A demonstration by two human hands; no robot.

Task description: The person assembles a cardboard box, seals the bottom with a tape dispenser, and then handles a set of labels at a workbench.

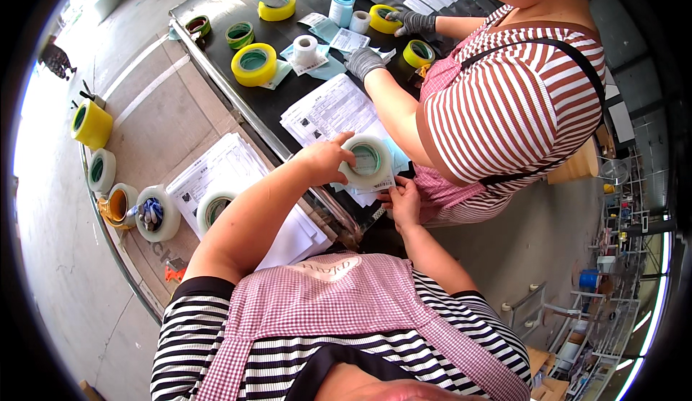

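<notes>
A wide roll of clear tape (387,157) with a green core lies tilted over papers at the dark table's near edge. My left hand (326,160) grips it, with fingers at the core and along its left rim. Just below the roll, my right hand (405,203) pinches a small white printed label (390,184) by its edge. Light blue sheets are partly hidden beneath the roll. A stack of printed forms (328,109) lies just beyond my left hand.
A co-worker (497,105) in grey gloves stands at the right, handling labels. Yellow tape rolls (254,75) and white label rolls (305,49) stand on the dark table. A cardboard-topped table (162,123) at left carries more papers (220,170), tape rolls and an orange tape cutter (174,271).
</notes>
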